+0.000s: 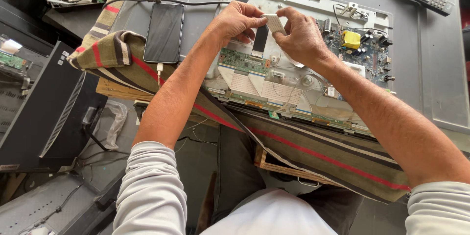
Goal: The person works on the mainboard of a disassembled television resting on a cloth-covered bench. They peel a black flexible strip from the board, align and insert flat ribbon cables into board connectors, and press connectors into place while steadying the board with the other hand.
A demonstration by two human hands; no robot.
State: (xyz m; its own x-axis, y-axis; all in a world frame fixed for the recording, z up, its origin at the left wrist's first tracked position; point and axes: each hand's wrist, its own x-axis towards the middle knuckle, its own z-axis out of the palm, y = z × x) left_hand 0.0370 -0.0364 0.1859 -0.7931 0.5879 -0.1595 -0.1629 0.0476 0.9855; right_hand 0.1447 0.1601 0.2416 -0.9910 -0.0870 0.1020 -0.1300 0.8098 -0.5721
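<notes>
Both the left hand (240,19) and right hand (299,36) pinch the white ribbon cable (273,23) above the green circuit board (243,61); it wants gentle, even handling, without creasing.

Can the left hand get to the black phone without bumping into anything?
Probably yes. The phone lies face up on the grey panel just beside the left hand, with nothing between them. But that hand is pinching a white flat cable, as is the right hand.

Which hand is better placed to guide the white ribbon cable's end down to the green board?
Probably the right hand: its fingertips pinch the white ribbon cable at its free end, above the green board. The left hand only touches the cable's edge.
</notes>
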